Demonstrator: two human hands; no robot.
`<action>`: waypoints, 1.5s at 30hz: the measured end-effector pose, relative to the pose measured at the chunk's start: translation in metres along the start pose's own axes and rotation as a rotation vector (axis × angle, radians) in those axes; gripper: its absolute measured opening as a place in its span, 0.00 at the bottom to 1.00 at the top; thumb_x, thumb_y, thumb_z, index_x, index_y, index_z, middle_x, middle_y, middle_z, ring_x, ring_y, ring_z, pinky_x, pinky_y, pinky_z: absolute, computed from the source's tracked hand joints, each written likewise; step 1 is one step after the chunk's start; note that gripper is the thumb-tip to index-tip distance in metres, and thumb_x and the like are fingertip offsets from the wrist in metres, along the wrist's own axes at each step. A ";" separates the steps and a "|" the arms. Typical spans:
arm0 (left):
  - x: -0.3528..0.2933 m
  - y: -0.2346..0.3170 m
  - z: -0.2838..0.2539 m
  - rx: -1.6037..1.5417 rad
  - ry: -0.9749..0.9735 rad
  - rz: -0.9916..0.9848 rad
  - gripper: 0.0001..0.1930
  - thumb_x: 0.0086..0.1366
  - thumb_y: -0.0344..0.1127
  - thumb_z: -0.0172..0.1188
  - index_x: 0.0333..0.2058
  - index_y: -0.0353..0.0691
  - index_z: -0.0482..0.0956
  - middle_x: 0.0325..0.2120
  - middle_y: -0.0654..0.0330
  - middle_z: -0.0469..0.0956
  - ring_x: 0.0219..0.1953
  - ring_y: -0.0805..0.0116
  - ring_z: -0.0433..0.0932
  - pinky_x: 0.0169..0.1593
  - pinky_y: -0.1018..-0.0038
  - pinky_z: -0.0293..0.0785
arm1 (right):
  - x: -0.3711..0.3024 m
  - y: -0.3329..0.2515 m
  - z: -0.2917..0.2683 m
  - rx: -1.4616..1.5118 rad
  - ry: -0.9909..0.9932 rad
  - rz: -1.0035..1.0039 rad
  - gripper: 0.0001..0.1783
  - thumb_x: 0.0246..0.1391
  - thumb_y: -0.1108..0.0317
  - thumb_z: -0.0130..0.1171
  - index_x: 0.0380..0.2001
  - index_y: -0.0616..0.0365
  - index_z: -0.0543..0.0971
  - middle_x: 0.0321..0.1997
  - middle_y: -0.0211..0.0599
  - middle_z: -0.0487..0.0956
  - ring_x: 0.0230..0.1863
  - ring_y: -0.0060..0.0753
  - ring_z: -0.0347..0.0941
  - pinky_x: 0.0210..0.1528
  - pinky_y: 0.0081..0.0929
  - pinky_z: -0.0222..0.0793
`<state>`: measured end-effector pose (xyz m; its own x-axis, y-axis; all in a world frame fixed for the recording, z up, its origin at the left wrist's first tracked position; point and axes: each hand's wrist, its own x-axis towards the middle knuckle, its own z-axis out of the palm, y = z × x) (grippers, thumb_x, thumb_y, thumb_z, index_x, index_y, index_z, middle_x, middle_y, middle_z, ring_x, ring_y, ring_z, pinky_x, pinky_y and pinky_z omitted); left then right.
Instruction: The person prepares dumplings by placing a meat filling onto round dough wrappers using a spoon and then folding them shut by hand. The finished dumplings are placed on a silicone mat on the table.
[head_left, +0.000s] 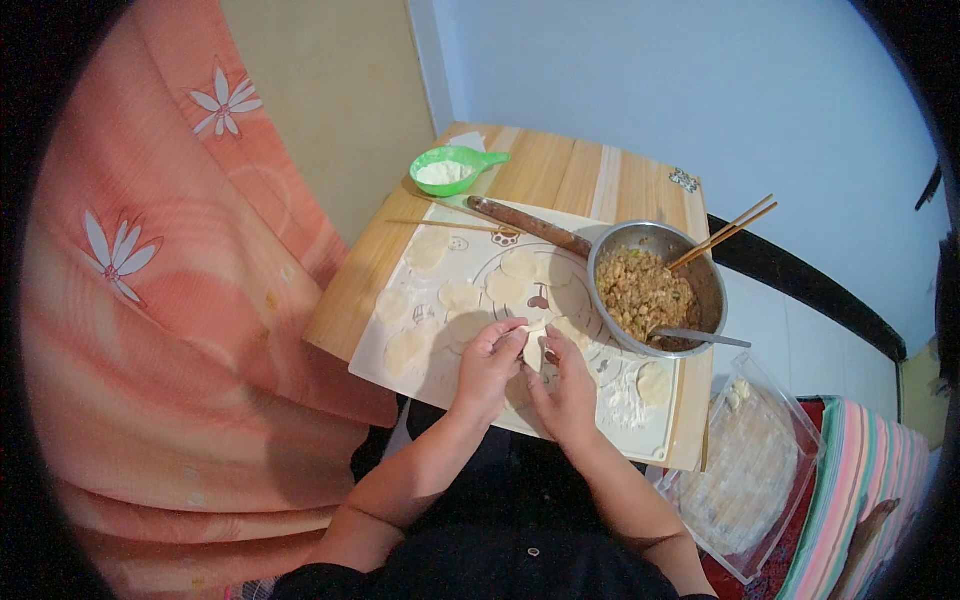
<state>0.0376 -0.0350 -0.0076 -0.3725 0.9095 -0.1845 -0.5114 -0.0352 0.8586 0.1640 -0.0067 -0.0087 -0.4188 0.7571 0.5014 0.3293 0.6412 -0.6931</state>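
Between both hands, over the near part of a white printed mat [372, 361], is a pale folded dumpling [534, 352]. The fingers of my left hand [486, 372] pinch its left side and top. My right hand [567, 392] closes on it from the right, thumb along its lower end. Fingers partly cover the dumpling, so any filling inside is hidden. Several round dough wrappers [404, 350] lie flat on the mat, some overlapping, and one wrapper [653, 383] sits apart at the right. Loose flour [624, 405] is scattered right of my right hand.
At the right a steel bowl [714, 318] holds minced filling [645, 287], a spoon [705, 337] and chopsticks [735, 228]. A rolling pin [530, 225] touches its left side. Behind stands a green scoop [420, 178] of flour. A clear plastic box [806, 430] is lower right; an orange curtain [200, 330] hangs left.
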 end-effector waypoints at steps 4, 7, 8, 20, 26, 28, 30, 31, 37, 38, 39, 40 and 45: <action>-0.005 0.001 0.004 0.020 -0.004 0.023 0.14 0.65 0.36 0.54 0.46 0.37 0.72 0.37 0.61 0.75 0.37 0.74 0.75 0.42 0.76 0.73 | -0.003 0.002 -0.001 0.186 0.090 0.086 0.14 0.53 0.70 0.57 0.43 0.65 0.74 0.47 0.47 0.76 0.46 0.41 0.74 0.49 0.29 0.69; -0.004 0.001 0.000 0.051 -0.020 0.010 0.13 0.65 0.36 0.53 0.47 0.37 0.71 0.39 0.60 0.75 0.39 0.71 0.76 0.45 0.73 0.73 | 0.000 -0.001 -0.004 0.554 0.120 0.381 0.12 0.56 0.68 0.56 0.40 0.65 0.76 0.43 0.40 0.78 0.40 0.30 0.75 0.44 0.22 0.69; -0.002 0.002 -0.002 0.058 -0.028 0.001 0.13 0.65 0.36 0.53 0.46 0.37 0.71 0.40 0.59 0.75 0.40 0.70 0.76 0.45 0.73 0.73 | 0.000 0.003 -0.006 0.721 0.115 0.516 0.12 0.57 0.68 0.55 0.40 0.65 0.76 0.42 0.38 0.78 0.39 0.26 0.74 0.42 0.21 0.69; 0.019 -0.005 -0.040 -0.591 -0.005 -0.201 0.11 0.66 0.35 0.52 0.46 0.40 0.72 0.41 0.63 0.76 0.46 0.68 0.75 0.49 0.73 0.72 | 0.008 0.001 -0.013 1.291 0.177 0.938 0.15 0.61 0.56 0.48 0.46 0.50 0.72 0.44 0.28 0.77 0.41 0.26 0.73 0.38 0.23 0.68; 0.042 0.025 -0.069 -0.389 0.062 -0.083 0.13 0.64 0.31 0.53 0.48 0.40 0.71 0.40 0.62 0.75 0.43 0.73 0.75 0.48 0.77 0.72 | 0.003 0.003 -0.024 1.285 0.063 0.934 0.16 0.60 0.61 0.51 0.49 0.53 0.69 0.47 0.30 0.75 0.44 0.28 0.72 0.40 0.25 0.68; 0.067 0.028 -0.078 -0.247 0.083 -0.026 0.14 0.64 0.31 0.53 0.48 0.39 0.70 0.40 0.61 0.75 0.43 0.73 0.75 0.46 0.77 0.72 | 0.000 0.005 -0.020 1.315 0.098 0.955 0.16 0.60 0.62 0.51 0.49 0.55 0.69 0.47 0.31 0.75 0.45 0.29 0.72 0.41 0.27 0.69; 0.090 0.035 -0.075 -0.149 0.088 0.003 0.15 0.64 0.31 0.54 0.49 0.37 0.70 0.40 0.60 0.75 0.43 0.72 0.75 0.46 0.77 0.72 | 0.000 0.004 -0.016 1.337 0.150 0.979 0.16 0.61 0.62 0.50 0.49 0.59 0.69 0.46 0.34 0.75 0.46 0.31 0.72 0.45 0.30 0.71; 0.102 0.040 -0.070 -0.122 0.083 0.006 0.15 0.63 0.31 0.54 0.48 0.36 0.70 0.40 0.60 0.75 0.43 0.71 0.75 0.46 0.76 0.72 | -0.001 0.005 -0.015 1.340 0.141 0.987 0.16 0.61 0.62 0.50 0.49 0.59 0.69 0.46 0.35 0.75 0.47 0.31 0.72 0.46 0.30 0.71; 0.163 0.065 -0.124 1.182 0.277 0.461 0.16 0.59 0.33 0.56 0.46 0.36 0.73 0.44 0.54 0.75 0.45 0.56 0.74 0.50 0.66 0.69 | -0.005 0.010 -0.026 1.333 0.096 0.960 0.17 0.59 0.62 0.51 0.48 0.58 0.70 0.47 0.34 0.75 0.48 0.32 0.72 0.50 0.31 0.70; 0.161 0.073 -0.129 1.334 0.385 0.439 0.16 0.58 0.33 0.57 0.46 0.37 0.74 0.44 0.53 0.75 0.45 0.54 0.74 0.51 0.64 0.68 | -0.006 0.009 -0.028 1.319 0.122 0.979 0.16 0.59 0.62 0.51 0.47 0.58 0.70 0.46 0.34 0.76 0.47 0.32 0.73 0.49 0.30 0.70; 0.165 0.073 -0.139 1.402 0.393 0.425 0.17 0.58 0.34 0.57 0.46 0.38 0.74 0.45 0.53 0.75 0.47 0.53 0.73 0.52 0.63 0.66 | -0.007 0.009 -0.029 1.302 0.129 0.995 0.16 0.60 0.62 0.51 0.47 0.59 0.69 0.45 0.34 0.76 0.46 0.32 0.73 0.48 0.31 0.70; 0.171 0.070 -0.151 1.470 0.402 0.410 0.17 0.58 0.35 0.57 0.46 0.38 0.74 0.45 0.52 0.74 0.49 0.52 0.71 0.53 0.62 0.65 | -0.008 0.009 -0.029 1.286 0.137 1.010 0.16 0.60 0.62 0.51 0.47 0.60 0.69 0.44 0.35 0.75 0.45 0.32 0.73 0.48 0.31 0.71; 0.179 0.084 -0.140 1.743 0.373 0.230 0.20 0.57 0.40 0.59 0.48 0.43 0.74 0.47 0.53 0.72 0.55 0.56 0.66 0.57 0.58 0.58 | -0.014 0.022 -0.027 1.312 0.108 1.031 0.14 0.60 0.62 0.51 0.45 0.59 0.69 0.42 0.35 0.75 0.44 0.32 0.73 0.45 0.30 0.72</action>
<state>-0.1803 0.0673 -0.0359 -0.5744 0.8092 0.1233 0.7994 0.5221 0.2974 0.2000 -0.0001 -0.0168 -0.4174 0.8073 -0.4171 -0.4961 -0.5870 -0.6398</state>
